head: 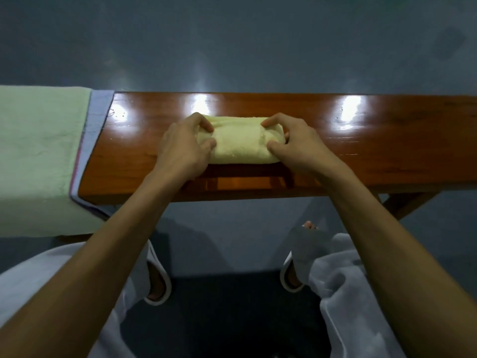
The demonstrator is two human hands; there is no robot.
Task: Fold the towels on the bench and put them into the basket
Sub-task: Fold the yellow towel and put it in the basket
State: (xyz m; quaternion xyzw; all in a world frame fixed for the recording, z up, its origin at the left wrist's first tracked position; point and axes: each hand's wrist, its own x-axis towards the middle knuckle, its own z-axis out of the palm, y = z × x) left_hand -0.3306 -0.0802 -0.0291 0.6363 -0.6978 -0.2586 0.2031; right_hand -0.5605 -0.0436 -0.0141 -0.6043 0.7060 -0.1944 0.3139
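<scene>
A pale yellow towel, folded into a small thick packet, lies on the glossy brown wooden bench. My left hand grips its left end, fingers curled over the top and thumb at the near side. My right hand grips its right end the same way. A light green towel is spread over the bench's left part, with a bluish-purple towel showing under its right edge. No basket is in view.
Grey-blue floor lies beyond and below the bench. A bench leg brace shows at the lower right. My legs in white cloth and white slippers stand close to the bench's near edge.
</scene>
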